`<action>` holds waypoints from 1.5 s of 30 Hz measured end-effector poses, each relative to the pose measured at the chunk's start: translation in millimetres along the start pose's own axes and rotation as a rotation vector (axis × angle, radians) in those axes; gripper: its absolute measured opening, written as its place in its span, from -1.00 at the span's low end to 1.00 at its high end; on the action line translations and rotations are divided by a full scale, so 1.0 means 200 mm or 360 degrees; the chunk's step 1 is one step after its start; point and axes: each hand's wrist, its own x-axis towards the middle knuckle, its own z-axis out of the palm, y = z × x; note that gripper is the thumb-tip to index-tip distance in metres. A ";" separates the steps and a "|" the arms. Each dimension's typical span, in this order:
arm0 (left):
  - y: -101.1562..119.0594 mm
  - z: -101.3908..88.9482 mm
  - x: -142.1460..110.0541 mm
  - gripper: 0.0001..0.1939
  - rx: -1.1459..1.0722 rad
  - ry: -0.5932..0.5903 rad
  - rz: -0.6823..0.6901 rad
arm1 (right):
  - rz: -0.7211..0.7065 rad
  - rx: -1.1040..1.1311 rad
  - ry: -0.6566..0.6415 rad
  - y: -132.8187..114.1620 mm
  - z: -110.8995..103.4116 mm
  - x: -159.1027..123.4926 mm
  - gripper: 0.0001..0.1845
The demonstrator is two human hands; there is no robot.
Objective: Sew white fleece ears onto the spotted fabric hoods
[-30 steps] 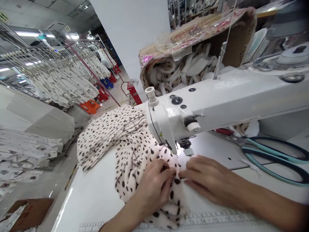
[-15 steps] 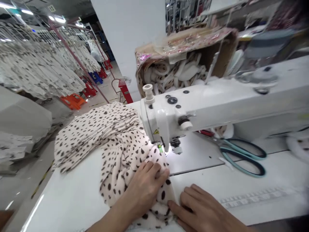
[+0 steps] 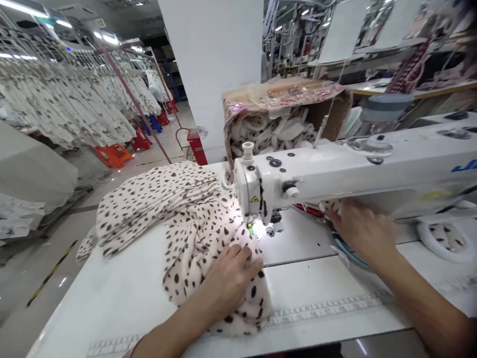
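Observation:
My left hand [image 3: 233, 281] lies flat on a bunched cream fabric with dark spots [image 3: 197, 243], just in front of the sewing machine's presser foot [image 3: 270, 224]. My right hand [image 3: 359, 232] reaches under the white machine arm [image 3: 335, 171], its fingertips close to a scrap of spotted fabric [image 3: 330, 205]. Below that hand, a pair of teal-handled scissors [image 3: 346, 251] is mostly hidden. A folded stack of the same spotted fabric [image 3: 156, 201] lies behind my left hand.
A ruler scale [image 3: 328, 311] runs along the white sewing table's front edge [image 3: 238, 338]. A cardboard box of white spotted strips [image 3: 272, 130] stands behind the machine. A spotted fabric ring [image 3: 447, 241] lies at the right. Racks of hanging garments [image 3: 67, 99] fill the left background.
My right hand has moved from the fabric's front edge to under the machine arm, over the scissors. My left hand stays on the fabric. The view has turned slightly.

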 end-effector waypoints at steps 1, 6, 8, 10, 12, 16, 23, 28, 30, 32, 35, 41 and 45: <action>0.00 0.00 0.00 -0.45 -0.0005 -0.0006 -0.0008 | 0.0032 -0.0026 0.0010 0.01 -0.01 -0.03 -0.49; 0.01 0.00 -0.02 -0.46 -0.0056 -0.0030 -0.0044 | 0.0101 0.0177 0.0091 0.09 -0.08 -0.14 -0.52; 0.01 -0.01 -0.02 -0.48 -0.0168 -0.0015 -0.0072 | -0.0037 0.0548 -0.0063 0.08 -0.10 -0.15 -0.52; 0.01 -0.03 -0.03 -0.50 -0.0439 0.0059 -0.0191 | -0.0221 0.0971 -0.0395 0.03 -0.11 -0.14 -0.51; 0.00 -0.06 -0.02 -0.57 -0.0831 0.0210 -0.0454 | -0.0393 0.1330 -0.0730 -0.08 -0.10 -0.11 -0.49; -0.05 -0.10 0.02 -0.64 -0.1540 0.0376 -0.0937 | -0.0570 0.1547 -0.0998 -0.31 -0.05 -0.06 -0.58; -0.07 -0.10 0.05 -0.46 -0.1578 0.0155 -0.1120 | -0.0539 0.1958 -0.1338 -0.42 0.08 -0.14 -0.63; -0.07 -0.14 0.05 -0.55 -0.1623 0.0064 -0.1215 | -0.0657 0.1847 -0.1016 -0.36 0.08 -0.15 -0.76; -0.08 -0.13 0.05 -0.59 -0.1592 0.0049 -0.1250 | -0.0883 0.1542 -0.0593 -0.34 0.08 -0.18 -0.78; -0.09 -0.11 0.05 -0.62 -0.1506 0.0043 -0.1276 | -0.1251 0.1258 -0.0182 -0.32 0.09 -0.24 -0.76; -0.09 -0.09 0.06 -0.64 -0.1267 0.0001 -0.1261 | -0.1694 0.0973 0.0167 -0.34 0.12 -0.35 -0.73; -0.09 -0.11 0.09 -0.66 -0.1239 0.0111 -0.1405 | -0.1751 0.0950 0.0214 -0.38 0.18 -0.47 -0.83; -0.09 -0.11 0.11 -0.67 -0.1199 0.0072 -0.1435 | -0.1717 0.0914 0.0146 -0.37 0.17 -0.47 -0.78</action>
